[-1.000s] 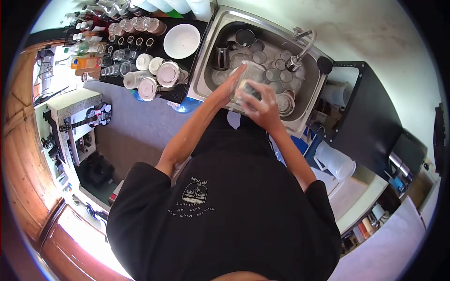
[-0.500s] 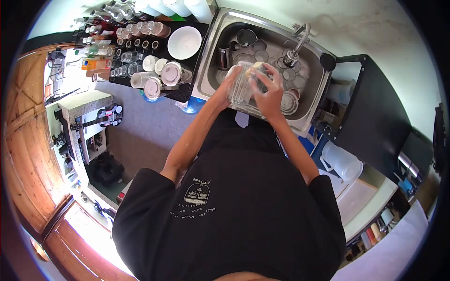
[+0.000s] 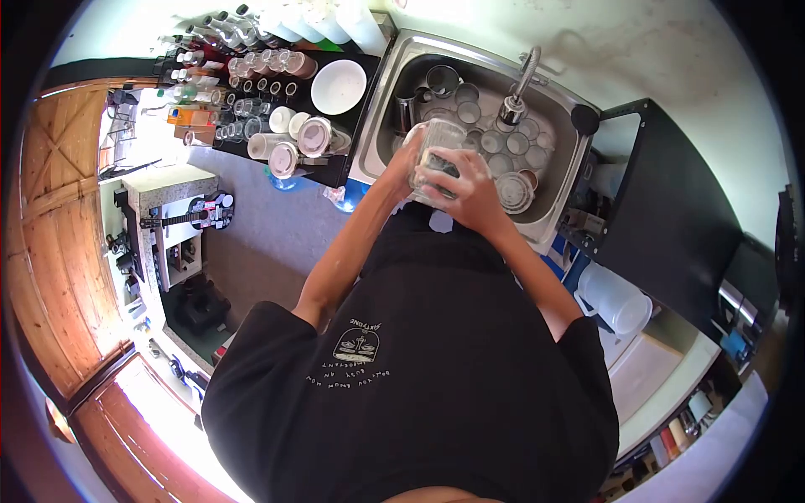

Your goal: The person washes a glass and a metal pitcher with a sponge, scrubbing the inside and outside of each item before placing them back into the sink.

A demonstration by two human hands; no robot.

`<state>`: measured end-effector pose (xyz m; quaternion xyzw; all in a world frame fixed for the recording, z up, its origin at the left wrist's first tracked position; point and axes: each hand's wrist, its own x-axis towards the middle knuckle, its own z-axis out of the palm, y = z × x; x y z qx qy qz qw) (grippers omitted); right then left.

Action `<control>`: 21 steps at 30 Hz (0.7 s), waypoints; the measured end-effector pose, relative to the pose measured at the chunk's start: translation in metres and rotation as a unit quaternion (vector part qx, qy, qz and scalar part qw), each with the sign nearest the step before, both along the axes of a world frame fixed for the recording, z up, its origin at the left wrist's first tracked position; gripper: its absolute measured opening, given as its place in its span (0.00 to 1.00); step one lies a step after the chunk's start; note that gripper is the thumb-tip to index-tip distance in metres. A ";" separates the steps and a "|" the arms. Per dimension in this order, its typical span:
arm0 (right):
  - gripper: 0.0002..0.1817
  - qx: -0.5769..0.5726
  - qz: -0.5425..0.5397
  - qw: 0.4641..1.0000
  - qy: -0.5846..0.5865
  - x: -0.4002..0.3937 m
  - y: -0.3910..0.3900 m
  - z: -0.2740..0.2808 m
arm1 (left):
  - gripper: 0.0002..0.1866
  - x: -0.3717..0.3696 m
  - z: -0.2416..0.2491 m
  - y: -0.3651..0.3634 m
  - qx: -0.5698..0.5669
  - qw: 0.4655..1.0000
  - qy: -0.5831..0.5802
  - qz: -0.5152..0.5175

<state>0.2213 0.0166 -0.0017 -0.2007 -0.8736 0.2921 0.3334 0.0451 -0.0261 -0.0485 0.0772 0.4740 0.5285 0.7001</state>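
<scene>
My left hand [image 3: 406, 159] is wrapped around the side of a clear ribbed container [image 3: 447, 132], held tilted above the near edge of the sink. My right hand [image 3: 470, 186] presses a sponge [image 3: 439, 163] against the container's outer wall; its fingers curl over the sponge and hide part of it. Below and beyond both hands, the metal sink [image 3: 563, 178] holds several drinking glasses [image 3: 501, 164], a dark cup [image 3: 442, 80], a metal tumbler [image 3: 405, 113] and a stack of small round dishes [image 3: 513, 194].
A tap [image 3: 518, 96] arches over the sink's far side. To the left, a black counter carries a white bowl [image 3: 339, 86], several upturned jars and cups [image 3: 314, 137], and rows of bottles [image 3: 226, 29]. A translucent pitcher [image 3: 616, 302] lies at the right.
My right hand has moved down the container with the sponge, from near its far end to its nearer side. My left hand keeps its hold. The camera view has shifted slightly.
</scene>
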 end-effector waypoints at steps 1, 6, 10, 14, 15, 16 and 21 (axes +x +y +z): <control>0.12 -0.019 -0.035 0.999 0.012 0.002 0.006 -0.004 | 0.31 0.002 -0.001 0.002 0.000 1.000 -0.020 -0.001; 0.13 -0.060 -0.111 0.991 0.035 0.011 0.021 -0.008 | 0.33 0.016 -0.001 0.008 -0.024 0.999 -0.041 -0.018; 0.11 -0.006 -0.003 1.000 0.024 0.028 0.008 0.002 | 0.35 0.032 0.012 0.010 -0.024 0.998 -0.045 -0.028; 0.10 -0.080 -0.129 0.987 0.057 0.042 0.035 -0.019 | 0.37 0.050 0.015 0.009 -0.032 0.998 0.002 -0.049; 0.10 -0.064 -0.144 0.986 0.055 0.043 0.037 -0.016 | 0.36 0.054 0.015 0.010 -0.028 0.999 -0.002 -0.045; 0.10 -0.048 -0.161 0.984 0.054 0.043 0.038 -0.012 | 0.35 0.057 0.015 0.010 -0.023 0.999 -0.005 -0.042; 0.16 0.012 -0.023 0.999 0.040 0.065 0.020 0.004 | 0.33 0.063 0.016 0.015 -0.033 0.998 0.017 -0.048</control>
